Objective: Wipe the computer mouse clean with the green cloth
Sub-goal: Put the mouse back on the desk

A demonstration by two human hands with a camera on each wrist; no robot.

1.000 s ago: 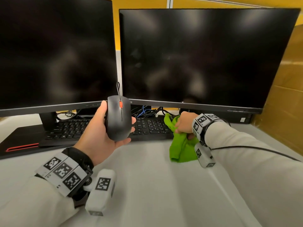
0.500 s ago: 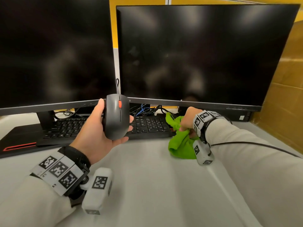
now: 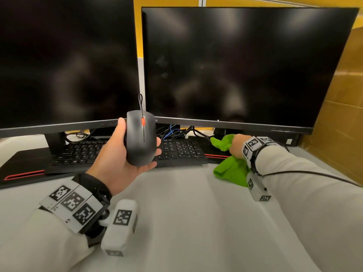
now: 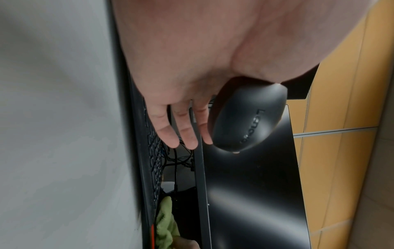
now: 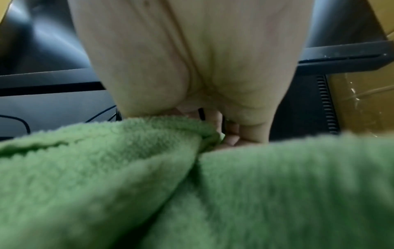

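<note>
A black wired mouse [image 3: 140, 138] with an orange scroll wheel is held up in front of the monitors. My left hand [image 3: 117, 154] grips it from below, thumb on its left side, fingers under its right. In the left wrist view the mouse [image 4: 247, 116] lies against the palm and three fingers [image 4: 185, 133] reach past it. The green cloth [image 3: 229, 165] lies bunched on the desk at the right end of the keyboard. My right hand [image 3: 237, 146] grips it from above. In the right wrist view curled fingers [image 5: 232, 133] pinch a fold of the cloth [image 5: 132, 168].
Two dark monitors [image 3: 245, 63] stand side by side at the back. A black keyboard [image 3: 180, 150] sits under them on a black mat with a red stripe [image 3: 21, 174]. Cables [image 3: 174, 131] tangle behind it. A cardboard wall [image 3: 339, 114] closes the right side. The white desk [image 3: 186, 213] extends toward me.
The left hand stays holding the mouse up. The right hand with the cloth has shifted slightly back and right, toward the monitor base.
</note>
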